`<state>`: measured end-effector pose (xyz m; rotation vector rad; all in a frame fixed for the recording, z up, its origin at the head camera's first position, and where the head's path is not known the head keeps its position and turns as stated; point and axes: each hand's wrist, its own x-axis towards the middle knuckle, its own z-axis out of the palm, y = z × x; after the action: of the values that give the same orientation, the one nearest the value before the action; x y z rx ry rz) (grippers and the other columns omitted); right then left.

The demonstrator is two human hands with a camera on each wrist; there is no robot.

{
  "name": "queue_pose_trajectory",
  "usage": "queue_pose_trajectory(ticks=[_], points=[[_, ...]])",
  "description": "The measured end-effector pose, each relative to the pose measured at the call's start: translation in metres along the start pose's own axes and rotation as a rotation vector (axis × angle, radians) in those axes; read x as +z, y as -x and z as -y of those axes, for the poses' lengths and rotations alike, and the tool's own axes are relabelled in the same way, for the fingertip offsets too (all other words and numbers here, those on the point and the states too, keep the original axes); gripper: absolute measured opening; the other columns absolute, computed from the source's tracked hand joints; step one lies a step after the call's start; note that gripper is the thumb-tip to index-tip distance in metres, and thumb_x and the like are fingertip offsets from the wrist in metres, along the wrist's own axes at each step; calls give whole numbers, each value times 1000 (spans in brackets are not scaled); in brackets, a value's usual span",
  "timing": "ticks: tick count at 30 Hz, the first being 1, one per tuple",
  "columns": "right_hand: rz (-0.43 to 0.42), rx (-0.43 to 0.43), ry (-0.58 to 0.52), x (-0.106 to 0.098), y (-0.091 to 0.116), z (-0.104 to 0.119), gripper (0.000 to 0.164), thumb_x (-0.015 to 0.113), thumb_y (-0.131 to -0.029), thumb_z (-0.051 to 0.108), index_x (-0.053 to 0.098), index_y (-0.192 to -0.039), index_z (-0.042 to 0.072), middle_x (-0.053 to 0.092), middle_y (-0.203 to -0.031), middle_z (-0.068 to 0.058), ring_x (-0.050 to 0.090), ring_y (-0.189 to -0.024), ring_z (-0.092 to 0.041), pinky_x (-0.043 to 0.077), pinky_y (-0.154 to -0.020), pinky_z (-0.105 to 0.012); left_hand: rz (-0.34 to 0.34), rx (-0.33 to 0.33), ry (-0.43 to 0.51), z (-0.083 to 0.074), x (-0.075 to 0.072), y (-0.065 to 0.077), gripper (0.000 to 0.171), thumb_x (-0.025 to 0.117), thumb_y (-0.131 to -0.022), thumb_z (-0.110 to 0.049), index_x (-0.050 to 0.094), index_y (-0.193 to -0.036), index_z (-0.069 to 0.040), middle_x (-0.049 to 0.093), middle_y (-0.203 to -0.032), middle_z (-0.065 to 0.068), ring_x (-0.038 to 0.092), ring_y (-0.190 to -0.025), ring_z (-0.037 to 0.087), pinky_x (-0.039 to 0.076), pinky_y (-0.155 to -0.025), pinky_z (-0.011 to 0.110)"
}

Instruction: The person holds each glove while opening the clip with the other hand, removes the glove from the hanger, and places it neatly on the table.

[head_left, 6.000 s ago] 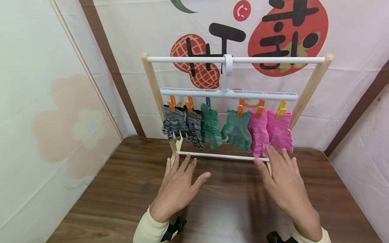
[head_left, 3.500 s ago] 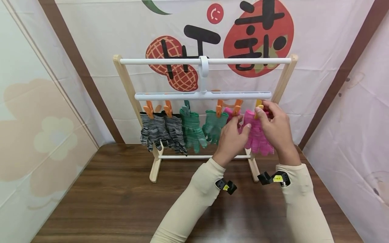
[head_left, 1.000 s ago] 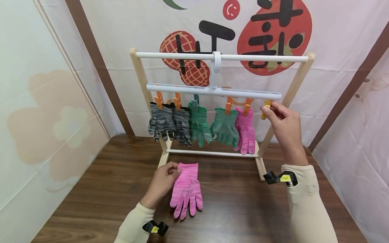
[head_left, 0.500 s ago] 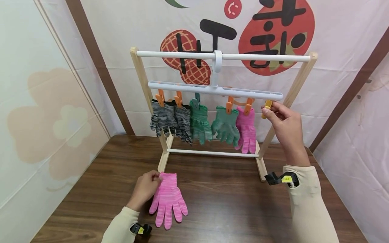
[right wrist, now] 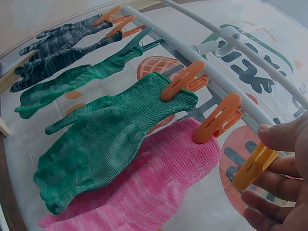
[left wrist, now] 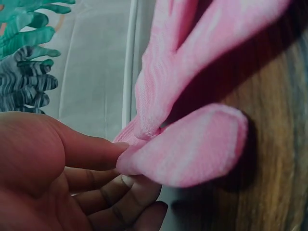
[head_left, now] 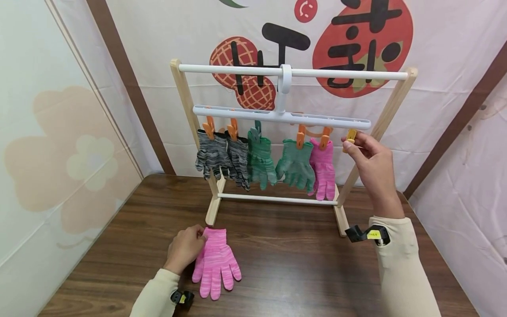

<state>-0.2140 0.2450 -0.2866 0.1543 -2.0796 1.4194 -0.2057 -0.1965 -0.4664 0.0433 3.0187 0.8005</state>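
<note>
A pink knit glove [head_left: 215,262] lies on the table at front left, fingers toward the near edge. My left hand [head_left: 185,246] pinches its cuff corner; in the left wrist view the thumb and fingertips grip the pink cloth [left wrist: 187,149]. At the right end of the hanger bar my right hand [head_left: 372,163] pinches a yellow clothespin [right wrist: 255,166], which holds no glove. Beside it, a second pink glove [head_left: 322,169] hangs from an orange clothespin [right wrist: 217,118]. Green gloves [head_left: 297,165] and black-and-grey gloves [head_left: 211,152] hang further left.
The pale blue hanger bar [head_left: 245,113] hooks over the white top rail [head_left: 336,73] of a wooden rack. The rack's feet [head_left: 212,211] rest on the brown table [head_left: 285,273]. A printed cloth [head_left: 158,88] stands behind.
The right-end pink glove came off the yellow clothespin and was carried down to the table. Lately the left hand slid it left and nearer; the right hand stayed at the clothespin.
</note>
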Motion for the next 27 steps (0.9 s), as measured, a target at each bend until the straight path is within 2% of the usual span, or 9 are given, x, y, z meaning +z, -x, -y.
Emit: queue_pose_trajectory(ticks=[3, 9, 14, 21, 27], points=[[0, 5, 2, 0, 0, -2, 40, 69, -99, 27, 66, -131, 4, 72, -117, -6, 64, -101, -10, 48, -89, -17, -1, 3, -15, 2, 1, -1, 21, 62, -94, -18, 73, -108, -6, 71, -91, 11, 68, -82, 34, 49, -60, 52], [-1, 29, 6, 1, 1, -4, 42, 69, -99, 28, 65, -133, 4, 72, -120, -5, 62, -107, -12, 48, -90, -17, -20, 2, -32, 2, 3, -1, 21, 63, -95, -18, 73, -107, -5, 72, -94, 13, 68, -79, 34, 50, -60, 53], [-10, 49, -12, 2, 2, -8, 44, 68, -99, 28, 63, -137, 6, 71, -123, -7, 62, -112, -11, 48, -95, -20, -31, -4, -46, 1, 3, 0, 22, 65, -95, -21, 73, -108, -5, 73, -96, 16, 68, -79, 37, 50, -61, 54], [-22, 64, -41, 4, 2, -10, 44, 68, -100, 27, 63, -136, 3, 68, -125, -7, 62, -114, -12, 48, -100, -25, -37, -9, -48, 0, 2, 0, 24, 66, -95, -24, 72, -108, -5, 73, -96, 18, 68, -80, 39, 50, -61, 54], [-27, 87, -26, 7, 5, -11, 45, 66, -100, 31, 64, -134, 1, 68, -116, 2, 60, -113, -8, 46, -101, -27, -40, 0, -52, 0, 2, 0, 23, 67, -95, -23, 72, -107, -5, 73, -95, 17, 68, -79, 39, 50, -60, 53]])
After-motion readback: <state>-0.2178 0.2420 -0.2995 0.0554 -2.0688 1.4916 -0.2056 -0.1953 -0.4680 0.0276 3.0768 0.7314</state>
